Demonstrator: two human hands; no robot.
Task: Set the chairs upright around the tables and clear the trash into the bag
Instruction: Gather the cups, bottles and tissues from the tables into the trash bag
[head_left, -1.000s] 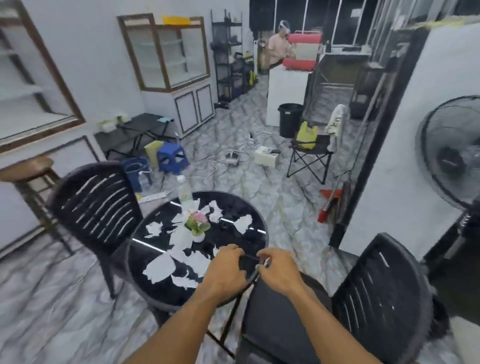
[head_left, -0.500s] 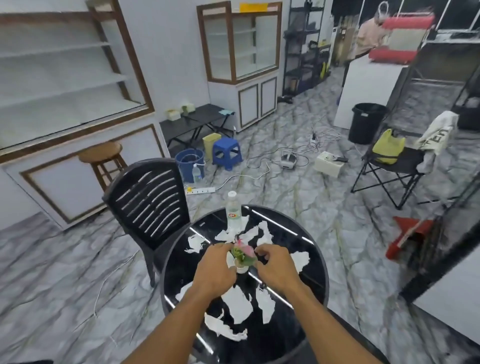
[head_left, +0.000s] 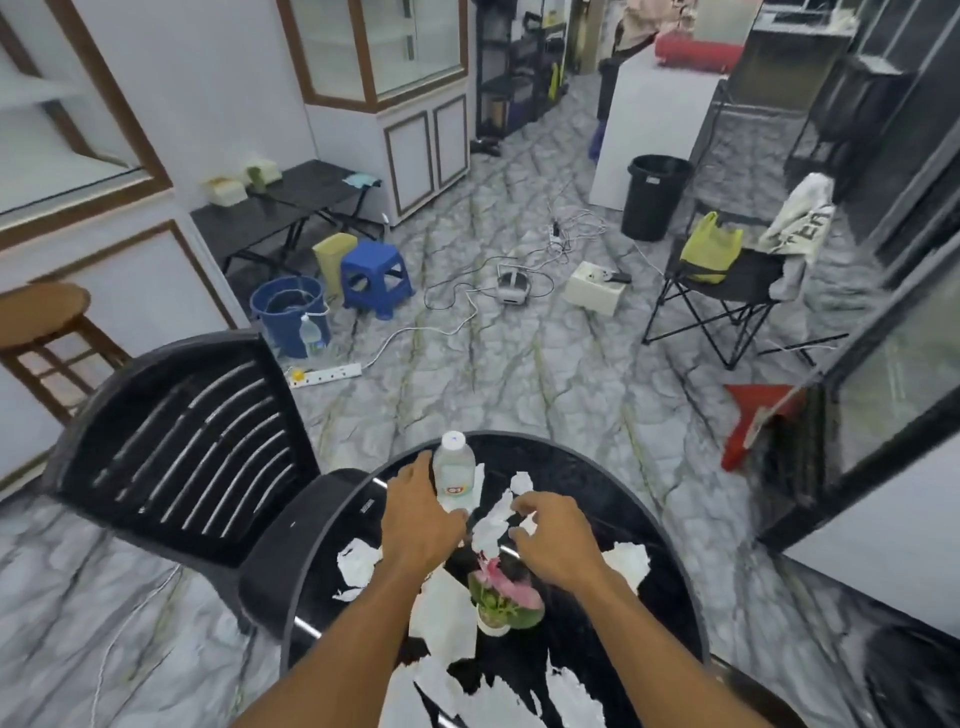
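Note:
A round black glass table (head_left: 675, 540) carries several torn white paper scraps (head_left: 441, 613), a small pot of pink flowers (head_left: 504, 597) and a clear plastic water bottle (head_left: 455, 470) at its far edge. My left hand (head_left: 421, 514) is at the bottle's lower part, index finger up its left side and thumb across its base. My right hand (head_left: 556, 535) hovers with bent fingers over a paper scrap (head_left: 491, 525) and holds nothing. A black slatted plastic chair (head_left: 182, 441) stands upright against the table's left side.
On the floor lie a white power strip (head_left: 327, 373), cables, a blue bucket (head_left: 290, 312) and a blue stool (head_left: 376, 278). A black bin (head_left: 657, 197), a folding chair with a yellow bag (head_left: 727, 280) and a red dustpan (head_left: 758, 421) are to the right. A wooden stool (head_left: 41, 322) is far left.
Both hands have moved from the flower pot toward the table's far edge. The left hand has reached the bottle and the right is over the scraps beside it.

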